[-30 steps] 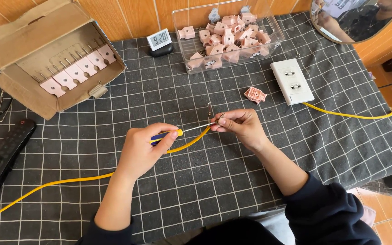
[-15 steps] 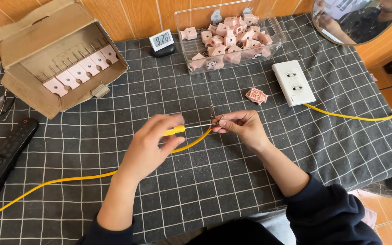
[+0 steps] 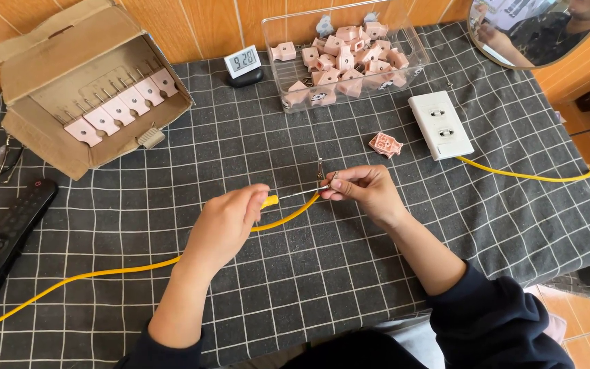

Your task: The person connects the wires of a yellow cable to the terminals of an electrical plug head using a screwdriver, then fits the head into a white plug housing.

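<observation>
Since half a second ago the left hand [image 3: 223, 225] has drawn a little back from the right, so more of the screwdriver [image 3: 288, 198] shaft shows between them; the right hand [image 3: 367, 191] has stayed where it was. The left grip is curled around the screwdriver's yellow handle, its thin shaft pointing right toward the other hand. The right grip is pinched shut on the end of the cable [image 3: 288, 217], where a small metal piece stands up; what exactly sits between the fingertips is too small to tell.

The yellow cable runs from that pinch under the left hand and off across the desk [image 3: 308, 287] toward the near left edge. The desk wears a dark checked cloth.

Just beyond the right hand lies a pink plug [image 3: 384, 144], and beside it a white socket block [image 3: 440, 124] with its own yellow lead trailing right. At the left edge rests a black remote [image 3: 5, 239].

Farther back stand an open cardboard box [image 3: 83, 82] with a row of pink plugs, a small clock [image 3: 242, 63], and a clear tub [image 3: 343, 55] heaped with pink plugs. A round mirror [image 3: 534, 31] leans in the far right corner.
</observation>
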